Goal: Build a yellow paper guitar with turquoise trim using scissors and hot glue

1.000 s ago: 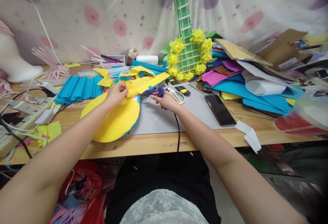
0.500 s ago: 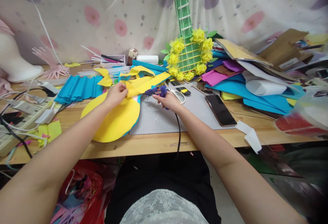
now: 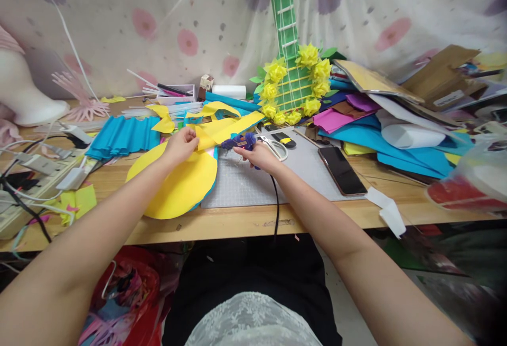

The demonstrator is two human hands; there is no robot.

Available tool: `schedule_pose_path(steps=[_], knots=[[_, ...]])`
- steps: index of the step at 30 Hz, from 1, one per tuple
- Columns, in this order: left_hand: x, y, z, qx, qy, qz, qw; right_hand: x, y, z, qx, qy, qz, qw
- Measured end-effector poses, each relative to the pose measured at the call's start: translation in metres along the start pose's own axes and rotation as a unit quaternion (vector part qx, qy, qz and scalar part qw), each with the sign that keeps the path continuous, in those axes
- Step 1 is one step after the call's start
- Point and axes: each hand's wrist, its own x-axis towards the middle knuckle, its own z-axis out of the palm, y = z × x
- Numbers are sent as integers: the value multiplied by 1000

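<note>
A blue glue gun is in my right hand, its nozzle pointing left toward yellow paper. My left hand pinches a strip of yellow paper by its near end, folded up over a rounded yellow panel. That panel has a blue edge and lies partly on a grey cutting mat. White-handled scissors rest just behind my right hand. The fingertips of my left hand are partly hidden by the paper.
A green paper guitar with yellow flowers leans at the back. Folded blue crepe paper lies left, near a power strip with cables. On the right are a phone, stacked coloured paper and a plastic cup.
Both hands hold almost the same pose. The glue gun has shifted very slightly left, closer to the yellow paper; the whole view has drifted a little.
</note>
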Motion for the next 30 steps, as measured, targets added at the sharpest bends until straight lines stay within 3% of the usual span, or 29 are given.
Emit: schedule_pose_path(steps=[20,30], knots=[[-5,10,-2,30,3,-8,1000,-14,-9,-9,-11,-60,-24,998],[-3,7,-2,-7,-10,-10,1000,-16,-9,-12,3,-77,-16,997]])
